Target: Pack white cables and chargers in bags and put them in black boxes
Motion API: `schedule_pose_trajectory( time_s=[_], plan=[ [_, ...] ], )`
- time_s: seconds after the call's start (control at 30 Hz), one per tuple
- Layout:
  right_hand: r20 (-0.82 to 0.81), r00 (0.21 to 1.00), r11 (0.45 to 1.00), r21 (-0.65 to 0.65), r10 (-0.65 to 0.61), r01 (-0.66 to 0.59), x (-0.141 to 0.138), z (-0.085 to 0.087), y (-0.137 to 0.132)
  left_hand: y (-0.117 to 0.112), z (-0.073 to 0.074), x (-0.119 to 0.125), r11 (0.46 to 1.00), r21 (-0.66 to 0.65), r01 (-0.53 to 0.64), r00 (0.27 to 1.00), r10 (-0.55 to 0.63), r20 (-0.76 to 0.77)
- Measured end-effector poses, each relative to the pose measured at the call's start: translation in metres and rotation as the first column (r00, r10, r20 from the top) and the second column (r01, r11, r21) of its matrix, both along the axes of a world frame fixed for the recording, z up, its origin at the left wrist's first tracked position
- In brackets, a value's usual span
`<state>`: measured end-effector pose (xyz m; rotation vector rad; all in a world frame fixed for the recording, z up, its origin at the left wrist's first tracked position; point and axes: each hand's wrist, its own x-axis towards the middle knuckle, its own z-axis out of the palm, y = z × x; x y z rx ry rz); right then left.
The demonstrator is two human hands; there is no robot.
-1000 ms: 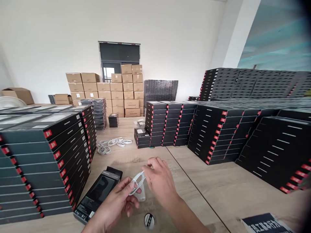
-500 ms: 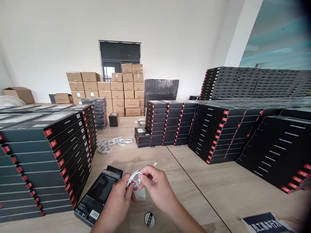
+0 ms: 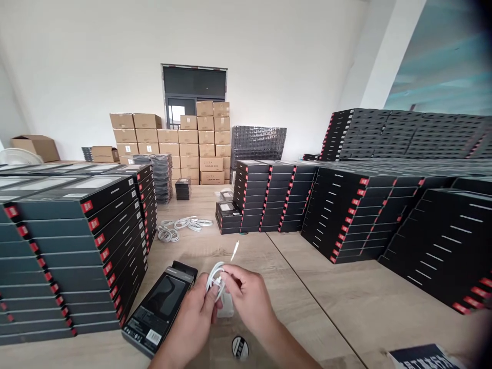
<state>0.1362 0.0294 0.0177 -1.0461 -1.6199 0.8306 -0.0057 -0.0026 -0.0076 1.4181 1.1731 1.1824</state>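
Above the table [image 3: 280,277], left hand [image 3: 198,305] and right hand [image 3: 249,294] grip a coiled cable [image 3: 212,272].

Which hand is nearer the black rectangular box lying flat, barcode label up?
Left: the left hand is beside the black rectangular box; the right hand is farther away, beyond the left.

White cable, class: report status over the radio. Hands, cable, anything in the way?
Left hand and right hand: both holding. White cable: looped, one end pointing away. Black box: close beside left hand, not between hands and cable.
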Motion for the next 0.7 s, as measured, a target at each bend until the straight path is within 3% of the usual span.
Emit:
schedule_pose_trajectory(
  time_s=[0.07, 0.13, 0.2, 0.27, 0.33, 0.43, 0.6, 0.7],
  plan=[
    [-0.045, 0.990, 0.987, 0.094, -0.131, 0.134, 0.000, 0.000, 0.002, 0.001, 0.003, 0.002, 0.999, -0.043, -0.017, 0.992, 0.022, 0.123],
    [-0.180, 0.969, 0.982, 0.051, -0.172, 0.184, 0.000, 0.001, 0.004, 0.002, 0.006, 0.005, 0.996, -0.091, 0.012, 0.971, 0.010, 0.239],
    [-0.324, 0.942, 0.994, -0.080, -0.091, 0.068, -0.001, 0.001, 0.005, 0.002, 0.006, 0.007, 0.987, -0.138, 0.083, 0.949, -0.036, 0.314],
    [-0.437, 0.899, 0.967, -0.218, 0.026, -0.134, -0.003, 0.000, 0.002, 0.001, 0.006, 0.011, 0.971, -0.185, 0.150, 0.941, -0.082, 0.328],
    [-0.527, 0.847, 0.909, -0.316, 0.072, -0.273, -0.008, -0.001, -0.002, -0.001, 0.004, 0.015, 0.965, -0.198, 0.172, 0.956, -0.115, 0.271],
    [-0.643, 0.765, 0.876, -0.341, 0.047, -0.341, -0.014, -0.002, -0.005, -0.003, 0.004, 0.018, 0.984, -0.130, 0.125, 0.990, -0.116, 0.077],
    [-0.768, 0.634, 0.917, -0.315, -0.095, -0.244, -0.004, 0.000, 0.009, -0.002, 0.008, 0.001, 1.000, -0.004, 0.017, 0.988, -0.018, -0.156],
    [-0.792, 0.593, 0.927, -0.316, -0.142, -0.200, 0.011, 0.001, 0.020, -0.001, 0.012, -0.016, 0.995, -0.023, -0.099, 0.939, 0.086, -0.333]
  ],
)
